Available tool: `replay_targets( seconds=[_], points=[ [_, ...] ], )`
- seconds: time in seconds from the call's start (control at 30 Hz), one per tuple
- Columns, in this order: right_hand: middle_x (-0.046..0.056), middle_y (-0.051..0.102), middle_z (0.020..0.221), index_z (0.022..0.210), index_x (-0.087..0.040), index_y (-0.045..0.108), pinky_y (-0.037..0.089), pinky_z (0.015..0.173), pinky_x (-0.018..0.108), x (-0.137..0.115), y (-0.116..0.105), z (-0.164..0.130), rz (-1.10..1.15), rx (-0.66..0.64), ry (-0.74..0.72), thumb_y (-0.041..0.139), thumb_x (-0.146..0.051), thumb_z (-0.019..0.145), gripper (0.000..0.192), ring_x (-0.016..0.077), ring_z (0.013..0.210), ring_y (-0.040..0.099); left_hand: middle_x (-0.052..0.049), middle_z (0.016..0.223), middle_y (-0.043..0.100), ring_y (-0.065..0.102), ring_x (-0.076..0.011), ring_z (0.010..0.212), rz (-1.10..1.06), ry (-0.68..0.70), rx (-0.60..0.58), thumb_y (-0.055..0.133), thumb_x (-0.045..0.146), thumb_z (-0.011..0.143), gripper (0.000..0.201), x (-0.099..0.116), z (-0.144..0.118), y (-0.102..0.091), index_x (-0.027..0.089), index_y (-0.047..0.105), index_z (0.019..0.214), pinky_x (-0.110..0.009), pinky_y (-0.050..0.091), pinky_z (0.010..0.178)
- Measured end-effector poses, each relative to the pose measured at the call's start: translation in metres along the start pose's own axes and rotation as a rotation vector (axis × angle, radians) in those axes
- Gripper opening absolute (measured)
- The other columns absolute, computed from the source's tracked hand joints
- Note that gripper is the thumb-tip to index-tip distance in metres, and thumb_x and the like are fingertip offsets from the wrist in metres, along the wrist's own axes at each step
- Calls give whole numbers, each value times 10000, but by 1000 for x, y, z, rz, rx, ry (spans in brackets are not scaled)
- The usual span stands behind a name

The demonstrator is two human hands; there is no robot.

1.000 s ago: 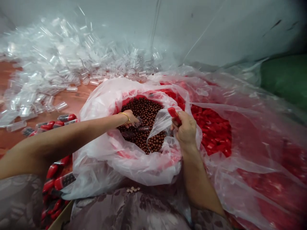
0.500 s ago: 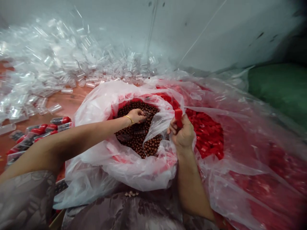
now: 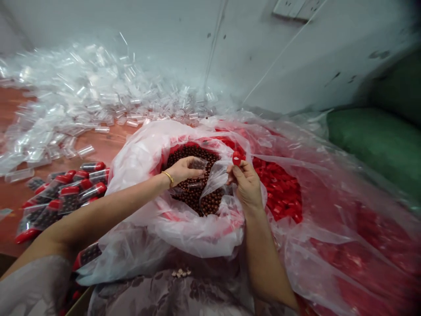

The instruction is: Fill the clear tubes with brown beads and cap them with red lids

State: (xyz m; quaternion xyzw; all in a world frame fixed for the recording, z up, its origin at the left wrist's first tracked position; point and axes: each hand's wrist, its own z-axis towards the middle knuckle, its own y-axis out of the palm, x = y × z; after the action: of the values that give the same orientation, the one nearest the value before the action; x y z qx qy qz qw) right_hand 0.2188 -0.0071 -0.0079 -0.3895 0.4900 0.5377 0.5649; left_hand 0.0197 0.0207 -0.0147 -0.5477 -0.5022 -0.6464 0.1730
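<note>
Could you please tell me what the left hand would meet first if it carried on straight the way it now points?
The left hand, holding a clear tube, would probably meet the loose plastic flap first, ahead of the right hand, though depth is hard to judge here.

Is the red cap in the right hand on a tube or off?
Off: the red cap is in the right hand, its opening showing, apart from the clear tube in the left hand.
</note>
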Motion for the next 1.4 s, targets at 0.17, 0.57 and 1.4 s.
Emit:
replay_targets(
  seconds=[0.17, 0.57, 1.4],
  points=[
    [-77, 475, 615, 832, -226, 537, 405, 392, 181, 2, 1, 1, 10, -6, 89, 682, -395, 679, 271, 44, 417, 367, -19, 820, 661, 607, -115, 777, 108, 122, -27, 834, 236, 553, 455, -2, 5, -3, 120, 565, 901, -297, 463, 802],
    [-22, 559, 701, 948, -204, 586, 395, 514, 237, -2, 18, -9, -582, -158, -159, 498, -382, 867, 215, 95, 543, 470, 5, 774, 567, 538, -86, 642, 270, 114, -179, 731, 418, 672, 443, 6, -7, 4, 125, 535, 940, -251, 468, 623],
    [74, 719, 919, 1163, -258, 648, 548, 709, 326, -17, 23, -10, -842, -354, -831, 537, -108, 820, 390, 173, 787, 656, 45, 663, 456, 407, -72, 604, 505, 243, -75, 641, 381, 703, 300, 7, -15, 6, 132, 497, 787, -200, 348, 561]
  ],
)
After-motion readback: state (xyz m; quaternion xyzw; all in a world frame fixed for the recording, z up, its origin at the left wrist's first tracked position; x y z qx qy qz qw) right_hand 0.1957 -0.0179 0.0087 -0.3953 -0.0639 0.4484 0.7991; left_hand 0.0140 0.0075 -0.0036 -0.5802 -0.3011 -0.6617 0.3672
